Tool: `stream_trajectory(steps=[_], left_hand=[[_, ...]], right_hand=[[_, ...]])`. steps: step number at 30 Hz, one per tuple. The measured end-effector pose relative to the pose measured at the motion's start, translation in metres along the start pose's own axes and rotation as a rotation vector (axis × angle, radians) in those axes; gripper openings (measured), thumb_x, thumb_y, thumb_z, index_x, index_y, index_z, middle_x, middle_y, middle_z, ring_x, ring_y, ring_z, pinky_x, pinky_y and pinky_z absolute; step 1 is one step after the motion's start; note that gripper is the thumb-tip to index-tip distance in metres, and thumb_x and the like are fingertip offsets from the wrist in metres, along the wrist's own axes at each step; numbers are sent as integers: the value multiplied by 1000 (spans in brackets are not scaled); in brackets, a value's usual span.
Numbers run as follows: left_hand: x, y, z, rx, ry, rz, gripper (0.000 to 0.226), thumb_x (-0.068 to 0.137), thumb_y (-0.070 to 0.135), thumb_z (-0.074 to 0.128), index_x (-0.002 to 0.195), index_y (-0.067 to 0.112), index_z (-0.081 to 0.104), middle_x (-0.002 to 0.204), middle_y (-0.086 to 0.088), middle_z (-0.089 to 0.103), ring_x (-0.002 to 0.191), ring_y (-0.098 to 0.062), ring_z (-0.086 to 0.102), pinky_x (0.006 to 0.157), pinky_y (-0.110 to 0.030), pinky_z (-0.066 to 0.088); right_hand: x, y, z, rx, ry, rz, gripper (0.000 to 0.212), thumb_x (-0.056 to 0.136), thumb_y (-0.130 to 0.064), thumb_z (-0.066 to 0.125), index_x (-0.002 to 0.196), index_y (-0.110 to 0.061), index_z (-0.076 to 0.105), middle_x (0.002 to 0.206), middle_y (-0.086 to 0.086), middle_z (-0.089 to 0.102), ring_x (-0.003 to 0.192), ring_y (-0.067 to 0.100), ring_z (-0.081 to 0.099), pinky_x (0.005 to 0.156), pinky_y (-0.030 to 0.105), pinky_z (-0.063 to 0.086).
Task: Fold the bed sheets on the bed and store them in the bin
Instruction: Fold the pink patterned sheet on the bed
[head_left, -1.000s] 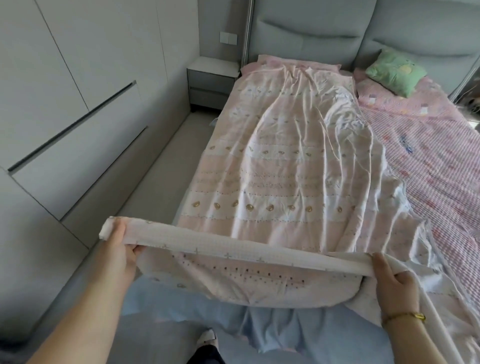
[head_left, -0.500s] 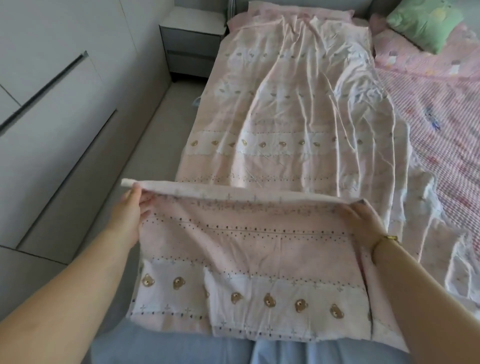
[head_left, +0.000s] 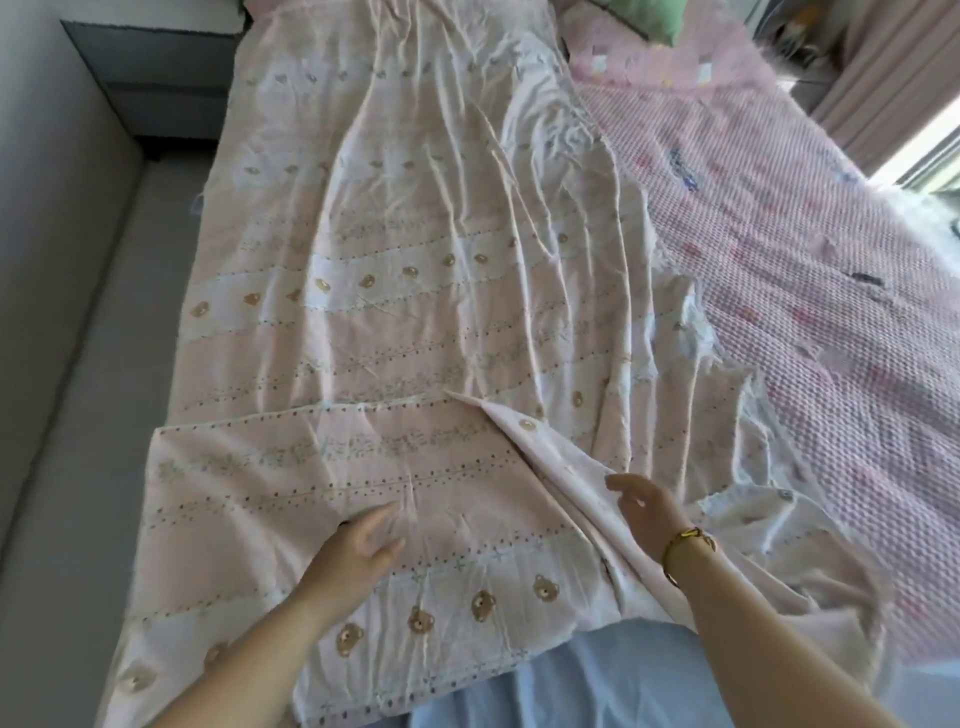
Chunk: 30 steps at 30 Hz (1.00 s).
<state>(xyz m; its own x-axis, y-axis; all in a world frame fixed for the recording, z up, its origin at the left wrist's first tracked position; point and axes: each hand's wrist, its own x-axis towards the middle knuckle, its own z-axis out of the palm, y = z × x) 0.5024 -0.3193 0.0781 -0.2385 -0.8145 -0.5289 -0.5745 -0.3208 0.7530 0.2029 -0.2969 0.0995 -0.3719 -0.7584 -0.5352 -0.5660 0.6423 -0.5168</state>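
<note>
A pale pink bed sheet (head_left: 415, 249) with rows of small brown bears and dotted lines lies lengthwise along the left side of the bed. Its near end is folded over onto itself, forming a flat flap (head_left: 322, 467). My left hand (head_left: 358, 551) rests flat on that flap with straight fingers. My right hand (head_left: 649, 509), with a gold bracelet on the wrist, hovers with loosely spread fingers over a ridge of bunched sheet at the flap's right edge. No bin is in view.
A pink textured bedspread (head_left: 810, 291) covers the right side of the bed. A green pillow (head_left: 644, 15) lies at the head. A grey nightstand (head_left: 156, 78) stands at far left, beside a strip of floor (head_left: 67, 415). Light blue fabric (head_left: 613, 675) shows at the near edge.
Both hands carried the sheet's near edge forward, laid it down on the sheet and let go. The left hand now presses the folded flap; the right hand is off the fabric.
</note>
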Motion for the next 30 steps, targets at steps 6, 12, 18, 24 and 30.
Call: stream_trajectory(steps=[6, 12, 18, 24, 30], left_hand=[[5, 81, 106, 122, -135, 147, 29, 93, 22, 54, 109, 44, 47, 122, 17, 44, 125, -5, 40, 94, -13, 31], [25, 135, 255, 578, -130, 402, 56, 70, 57, 53, 122, 38, 56, 125, 22, 51, 116, 4, 48, 93, -3, 27], [36, 156, 391, 1195, -515, 480, 71, 55, 31, 58, 124, 25, 40, 121, 2, 63, 108, -14, 62, 116, -35, 1], [63, 165, 417, 1323, -468, 638, 25, 41, 29, 85, 60, 34, 70, 92, 8, 72, 99, -15, 52, 111, -39, 13], [88, 195, 402, 798, -226, 513, 19, 77, 23, 57, 81, 31, 74, 78, 12, 70, 75, -11, 64, 69, -18, 33]], right_hand=[[29, 84, -82, 66, 67, 67, 37, 93, 5, 34, 93, -19, 61, 115, 8, 60, 99, 22, 55, 74, 14, 38], [94, 185, -162, 97, -39, 96, 29, 95, -9, 44, 119, -6, 60, 119, 11, 59, 92, 12, 44, 68, 12, 36], [124, 269, -204, 113, -220, 87, 26, 93, 0, 44, 97, -21, 60, 104, 0, 53, 92, 17, 51, 77, 17, 35], [146, 284, -217, 27, -346, 40, 32, 93, -1, 41, 115, -13, 61, 120, 1, 56, 111, 20, 53, 87, 20, 39], [158, 285, -229, -23, -438, 11, 30, 97, -10, 39, 116, -13, 61, 113, 2, 57, 81, 10, 53, 58, 7, 40]])
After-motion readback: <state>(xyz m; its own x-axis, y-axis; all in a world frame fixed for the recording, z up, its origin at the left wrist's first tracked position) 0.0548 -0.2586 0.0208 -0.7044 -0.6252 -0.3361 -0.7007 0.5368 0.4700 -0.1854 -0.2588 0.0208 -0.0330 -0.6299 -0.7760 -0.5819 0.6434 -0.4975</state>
